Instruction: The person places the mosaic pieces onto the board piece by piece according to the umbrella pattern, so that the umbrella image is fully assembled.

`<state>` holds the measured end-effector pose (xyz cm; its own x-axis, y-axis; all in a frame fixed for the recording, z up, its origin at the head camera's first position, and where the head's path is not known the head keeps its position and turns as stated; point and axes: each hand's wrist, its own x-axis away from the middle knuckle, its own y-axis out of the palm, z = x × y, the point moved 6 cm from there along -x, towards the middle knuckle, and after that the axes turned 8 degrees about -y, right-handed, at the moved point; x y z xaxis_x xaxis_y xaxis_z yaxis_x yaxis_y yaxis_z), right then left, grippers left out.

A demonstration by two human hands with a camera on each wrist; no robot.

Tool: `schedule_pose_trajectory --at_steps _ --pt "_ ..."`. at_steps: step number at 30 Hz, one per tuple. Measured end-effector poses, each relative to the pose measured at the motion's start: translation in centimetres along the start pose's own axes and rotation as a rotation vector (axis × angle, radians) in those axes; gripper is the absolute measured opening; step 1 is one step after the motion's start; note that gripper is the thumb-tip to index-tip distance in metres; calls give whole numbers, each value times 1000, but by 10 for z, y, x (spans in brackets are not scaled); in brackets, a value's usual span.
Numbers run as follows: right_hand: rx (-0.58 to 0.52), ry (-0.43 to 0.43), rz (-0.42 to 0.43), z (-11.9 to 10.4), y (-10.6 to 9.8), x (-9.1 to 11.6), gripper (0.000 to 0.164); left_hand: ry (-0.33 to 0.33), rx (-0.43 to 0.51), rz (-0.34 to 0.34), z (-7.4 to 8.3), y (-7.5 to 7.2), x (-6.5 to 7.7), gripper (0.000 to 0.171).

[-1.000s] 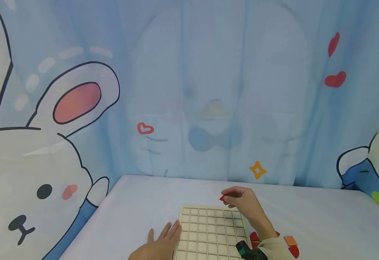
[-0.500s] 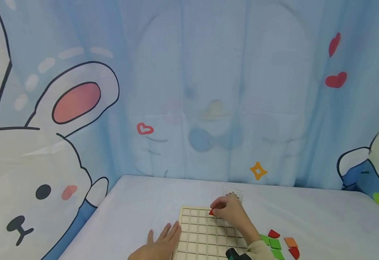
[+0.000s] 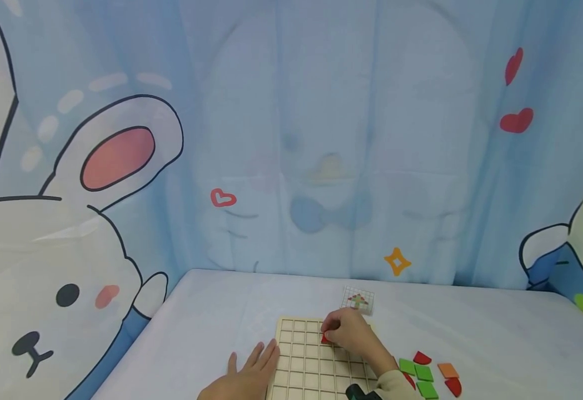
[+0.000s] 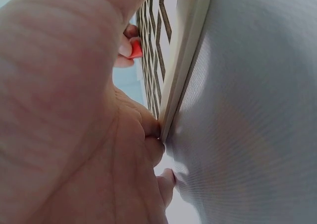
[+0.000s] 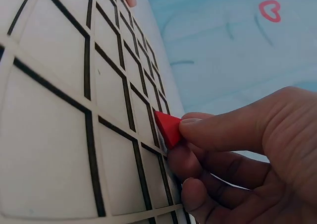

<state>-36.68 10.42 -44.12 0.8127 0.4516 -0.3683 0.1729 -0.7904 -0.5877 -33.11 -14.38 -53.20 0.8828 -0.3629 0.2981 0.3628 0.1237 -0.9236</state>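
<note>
A pale, wood-like board (image 3: 298, 365) is divided by raised strips into square cells, each strip lined by a dark edge; its rim is smooth and rounded. A small red piece (image 5: 169, 128), flat-faced and brought to a sharp corner, is pinched by the right hand (image 3: 349, 331) between the thumb and the curled fingers (image 5: 184, 162). The piece is held at their very tips, its pointed end left exposed toward the cells, and is carried over the board near the far edge; whether it is seated in a cell cannot be told.

The board's left edge is touched by the left hand (image 3: 248, 371), whose fingers are laid out straight and grasp nothing.

Just beyond the board's far edge, a card (image 3: 358, 300) is printed with a fine grid and a red and green figure. To the right of the board, flat green tiles (image 3: 423, 373) with straight sides are grouped near an orange tile (image 3: 448, 370) and curved-edged red tiles (image 3: 422, 358). Everything is borne by a table (image 3: 221, 311) covered in white, finely woven cloth.
</note>
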Motion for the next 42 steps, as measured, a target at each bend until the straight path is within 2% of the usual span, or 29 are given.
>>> schedule_pose_trajectory --at_steps 8,17,23,26,29,34,38,42 --pt "25 5 14 1 -2 1 14 -44 -16 -5 9 -6 4 130" --pt "94 9 34 1 -4 3 15 -41 -11 -6 9 -5 -4 131" --pt "131 -4 43 -1 -4 4 17 -52 -11 -1 13 -7 -1 131" --pt "123 -8 37 -2 -5 4 14 -55 -20 5 14 -10 0 132" --pt "70 31 21 -1 -10 7 7 -51 -32 6 14 -12 1 132" --pt "22 131 65 2 -34 19 10 -52 -23 -2 12 -10 2 133" --pt "8 159 125 0 -63 32 19 -89 -35 7 8 -8 3 136" --pt "-8 181 153 1 -92 46 30 -79 -16 -1 7 -3 2 133"
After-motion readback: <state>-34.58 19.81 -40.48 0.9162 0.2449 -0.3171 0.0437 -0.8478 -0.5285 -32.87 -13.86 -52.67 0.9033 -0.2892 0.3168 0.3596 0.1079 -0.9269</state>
